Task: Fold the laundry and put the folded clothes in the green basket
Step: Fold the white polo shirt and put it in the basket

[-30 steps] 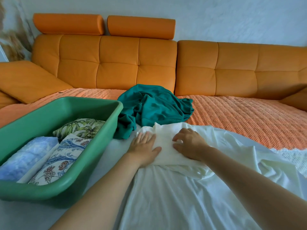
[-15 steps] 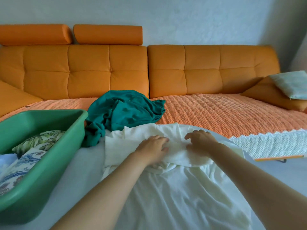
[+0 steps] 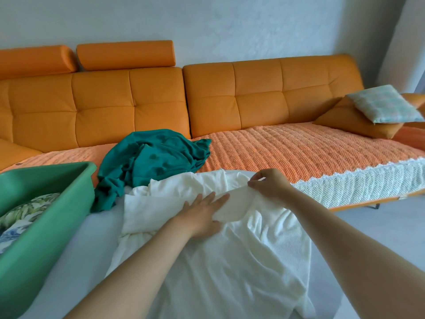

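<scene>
A white garment (image 3: 220, 256) lies spread and rumpled on the pale surface in front of me. My left hand (image 3: 202, 215) presses flat on it with straight fingers. My right hand (image 3: 266, 185) pinches a fold of the white cloth and lifts it slightly. The green basket (image 3: 48, 217) stands at the left and holds folded patterned clothes (image 3: 20, 217). A crumpled teal garment (image 3: 151, 157) lies behind, partly on the sofa seat beside the basket.
An orange sofa (image 3: 230, 97) with an orange knitted cover (image 3: 299, 153) runs across the back. A light patterned cushion (image 3: 381, 104) leans on an orange cushion at the far right. Grey floor shows at the right.
The view has swung right, sliding the basket toward the left edge. My left hand has flattened on the white cloth. My right hand has moved right and lifted a pinched fold.
</scene>
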Action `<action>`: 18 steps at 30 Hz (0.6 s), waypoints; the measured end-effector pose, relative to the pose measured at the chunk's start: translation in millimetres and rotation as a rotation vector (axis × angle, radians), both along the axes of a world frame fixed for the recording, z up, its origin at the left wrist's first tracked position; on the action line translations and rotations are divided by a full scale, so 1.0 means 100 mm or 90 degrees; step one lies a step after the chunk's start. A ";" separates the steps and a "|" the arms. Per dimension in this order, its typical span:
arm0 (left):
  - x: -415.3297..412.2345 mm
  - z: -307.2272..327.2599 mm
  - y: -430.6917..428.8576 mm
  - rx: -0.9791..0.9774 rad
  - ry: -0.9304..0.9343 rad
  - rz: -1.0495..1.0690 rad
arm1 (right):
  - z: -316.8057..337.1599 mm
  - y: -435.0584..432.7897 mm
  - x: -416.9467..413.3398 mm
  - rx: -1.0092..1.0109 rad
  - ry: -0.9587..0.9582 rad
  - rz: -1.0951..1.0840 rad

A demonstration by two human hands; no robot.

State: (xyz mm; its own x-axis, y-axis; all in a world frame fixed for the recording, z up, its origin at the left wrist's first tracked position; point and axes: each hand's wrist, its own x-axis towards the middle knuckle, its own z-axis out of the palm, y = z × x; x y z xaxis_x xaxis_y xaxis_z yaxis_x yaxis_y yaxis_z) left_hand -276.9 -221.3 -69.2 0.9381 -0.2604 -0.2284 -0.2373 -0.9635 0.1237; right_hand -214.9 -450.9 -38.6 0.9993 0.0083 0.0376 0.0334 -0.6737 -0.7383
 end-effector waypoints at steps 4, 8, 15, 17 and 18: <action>-0.01 0.02 -0.08 0.049 0.060 0.030 | 0.04 -0.13 -0.03 -0.147 0.182 -0.014; -0.01 0.16 -0.21 0.036 0.038 0.032 | 0.02 -0.21 -0.11 -0.298 0.211 0.109; 0.00 -0.05 -0.58 0.007 0.012 -0.009 | 0.01 -0.27 -0.25 -0.380 0.171 0.059; 0.01 -0.10 -0.60 0.037 0.039 -0.004 | 0.05 -0.26 -0.24 -0.295 0.192 0.035; 0.05 -0.09 -0.59 0.021 0.036 0.002 | 0.08 -0.24 -0.23 -0.230 0.201 0.015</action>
